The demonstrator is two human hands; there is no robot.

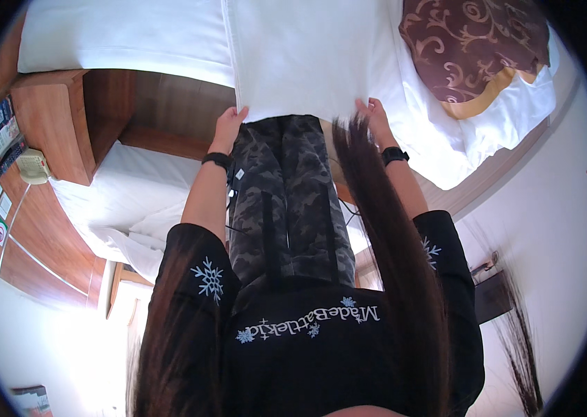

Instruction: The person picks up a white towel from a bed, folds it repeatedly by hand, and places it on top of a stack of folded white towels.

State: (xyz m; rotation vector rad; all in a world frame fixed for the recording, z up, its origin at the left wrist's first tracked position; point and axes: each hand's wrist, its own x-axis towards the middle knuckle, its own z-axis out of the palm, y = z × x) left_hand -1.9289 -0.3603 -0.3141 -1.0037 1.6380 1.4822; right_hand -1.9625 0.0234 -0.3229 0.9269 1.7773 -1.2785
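Note:
A white cloth (pixel 298 57), perhaps a pillowcase or folded sheet, spreads in front of me, its near edge just above my camouflage trousers. My left hand (pixel 228 127) pinches its near left corner, the thumb on top. At the near right corner my right hand (pixel 380 124) grips the same edge, partly hidden behind a hanging lock of hair (pixel 377 193). The cloth's far part runs out of the picture at the top, over a white-covered bed (pixel 142 36). A black band (pixel 218 159) circles my left wrist, and another (pixel 394 155) my right.
A brown patterned bed runner (pixel 476 47) lies bunched on the white bedding (pixel 444 140) at right. To the left stands a wooden nightstand (pixel 54 114), with a telephone (pixel 34 166) and a remote control (pixel 9 157) near it. Another white-covered bed (pixel 132 187) is at lower left.

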